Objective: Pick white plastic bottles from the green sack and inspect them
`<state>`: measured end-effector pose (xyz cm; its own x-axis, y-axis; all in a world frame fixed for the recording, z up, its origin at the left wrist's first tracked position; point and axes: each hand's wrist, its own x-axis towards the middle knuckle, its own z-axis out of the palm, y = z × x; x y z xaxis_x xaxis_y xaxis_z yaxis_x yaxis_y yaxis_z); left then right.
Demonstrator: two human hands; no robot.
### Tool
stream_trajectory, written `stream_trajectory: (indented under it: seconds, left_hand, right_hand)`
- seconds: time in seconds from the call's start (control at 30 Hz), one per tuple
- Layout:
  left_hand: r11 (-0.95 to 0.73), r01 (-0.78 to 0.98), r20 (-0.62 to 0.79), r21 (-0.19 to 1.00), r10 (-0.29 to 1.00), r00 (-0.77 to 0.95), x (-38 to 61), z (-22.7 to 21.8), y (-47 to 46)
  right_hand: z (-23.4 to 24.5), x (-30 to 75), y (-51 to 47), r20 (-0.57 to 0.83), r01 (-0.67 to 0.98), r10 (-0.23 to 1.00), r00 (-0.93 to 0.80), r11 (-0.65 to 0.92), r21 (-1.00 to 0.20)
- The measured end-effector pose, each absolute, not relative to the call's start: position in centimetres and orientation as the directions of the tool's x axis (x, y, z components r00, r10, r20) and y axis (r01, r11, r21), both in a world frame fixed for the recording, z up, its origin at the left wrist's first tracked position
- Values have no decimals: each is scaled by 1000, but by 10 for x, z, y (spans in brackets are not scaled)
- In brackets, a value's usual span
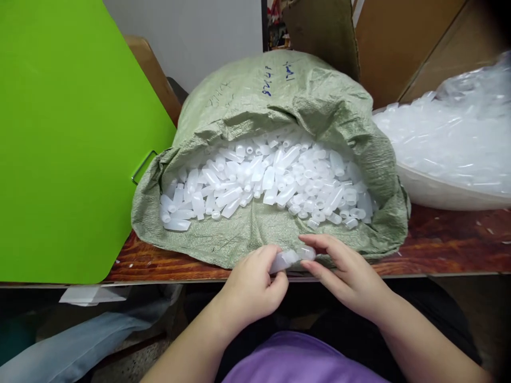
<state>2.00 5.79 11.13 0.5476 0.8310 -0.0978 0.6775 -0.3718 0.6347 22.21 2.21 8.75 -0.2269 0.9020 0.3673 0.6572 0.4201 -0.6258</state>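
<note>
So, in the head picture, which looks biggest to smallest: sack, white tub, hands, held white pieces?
Sack
White tub, edge cut off
Left hand and right hand, about alike
Held white pieces

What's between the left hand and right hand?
Head view: translucent plastic, held in the left hand, its far end between the thumb and forefinger of the right hand.

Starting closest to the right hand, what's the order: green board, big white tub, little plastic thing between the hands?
1. Little plastic thing, right by the right hand
2. Big white tub, over on the right
3. Green board, far left
</note>
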Motion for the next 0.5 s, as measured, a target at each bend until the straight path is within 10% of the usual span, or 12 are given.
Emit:
stream_trajectory:
  seconds: [0.5]
  left_hand:
    - [-249, 624, -300, 741, 709, 639, 14, 111, 55]
  right_hand:
    - [110, 224, 13, 378, 479, 760, -529, 635, -607]
